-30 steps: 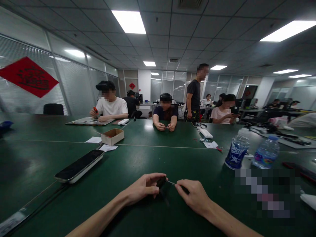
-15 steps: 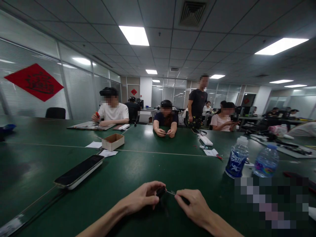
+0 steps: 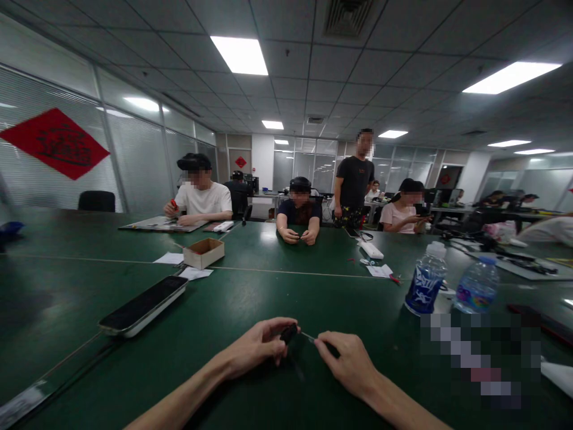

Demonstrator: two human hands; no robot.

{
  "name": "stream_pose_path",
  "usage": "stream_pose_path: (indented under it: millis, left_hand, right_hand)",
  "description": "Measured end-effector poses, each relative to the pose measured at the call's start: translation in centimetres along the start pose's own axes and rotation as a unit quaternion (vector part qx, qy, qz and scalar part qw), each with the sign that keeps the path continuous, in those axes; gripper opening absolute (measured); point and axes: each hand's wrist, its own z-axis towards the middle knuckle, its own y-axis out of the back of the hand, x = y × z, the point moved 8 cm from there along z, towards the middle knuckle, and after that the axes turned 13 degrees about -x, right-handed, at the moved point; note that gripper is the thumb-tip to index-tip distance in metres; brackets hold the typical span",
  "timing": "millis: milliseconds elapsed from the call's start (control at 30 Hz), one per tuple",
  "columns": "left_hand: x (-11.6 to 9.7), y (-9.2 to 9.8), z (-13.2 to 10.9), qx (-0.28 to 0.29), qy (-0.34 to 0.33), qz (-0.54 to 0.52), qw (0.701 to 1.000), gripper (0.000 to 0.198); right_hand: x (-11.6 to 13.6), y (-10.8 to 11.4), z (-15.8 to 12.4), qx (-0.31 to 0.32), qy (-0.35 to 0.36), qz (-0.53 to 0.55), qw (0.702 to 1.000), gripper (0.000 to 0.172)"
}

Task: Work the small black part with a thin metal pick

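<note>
The thumb and fingers of the left hand (image 3: 255,347) grasp a small black object (image 3: 288,333), held just above the green table (image 3: 242,298) near its close edge, while the right hand (image 3: 349,362) pinches a thin rod (image 3: 308,337) between thumb and forefinger. The rod points left toward the black object; at this size I cannot tell whether its tip touches. Both forearms come in low from the near side, the hands a little apart. Farther out to the left, a long black-topped device (image 3: 143,306) lies slantwise, and beyond it an open cardboard box (image 3: 203,255) stands beside a white paper slip (image 3: 195,273). To the right, a blue-labelled bottle (image 3: 425,283) and a blue-capped bottle (image 3: 477,286) stand upright near each other. Across the table sits a person in a dark top (image 3: 298,212), hands together on its far edge; to the left of them sits a person in a white shirt (image 3: 206,200), and behind, to the right, another person in a dark shirt (image 3: 354,182) stands.
</note>
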Motion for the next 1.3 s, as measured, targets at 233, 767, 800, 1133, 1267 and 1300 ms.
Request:
stream_pose_path:
  millis: [233, 767, 800, 1133, 1267, 1300]
  left_hand:
    - [0.5, 0.2, 0.0, -0.004, 0.027, 0.016, 1.0, 0.06]
    - [0.1, -0.4, -0.3, 0.043, 0.024, 0.016, 0.999, 0.06]
    - [0.1, -0.5, -0.4, 0.05, 0.024, 0.016, 0.998, 0.06]
    - [0.6, 0.7, 0.3, 0.006, 0.006, 0.008, 1.0, 0.052]
    - [0.6, 1.1, 0.7, -0.005, 0.003, -0.023, 1.0, 0.051]
    - [0.5, 1.0, 0.7, 0.0, 0.003, -0.03, 1.0, 0.051]
  right_hand:
    - [0.4, 0.1, 0.0, 0.019, 0.003, 0.005, 1.0, 0.026]
    - [0.1, -0.2, -0.3, 0.024, 0.012, 0.012, 1.0, 0.022]
    - [0.1, -0.3, -0.3, 0.025, 0.018, 0.014, 0.999, 0.021]
    - [2.5, -0.2, -1.1, 0.029, 0.087, 0.049, 0.995, 0.02]
    - [4.0, -0.8, -1.7, 0.033, 0.111, 0.051, 0.992, 0.02]
    - [3.7, -0.7, -1.6, 0.025, 0.091, 0.051, 0.994, 0.02]
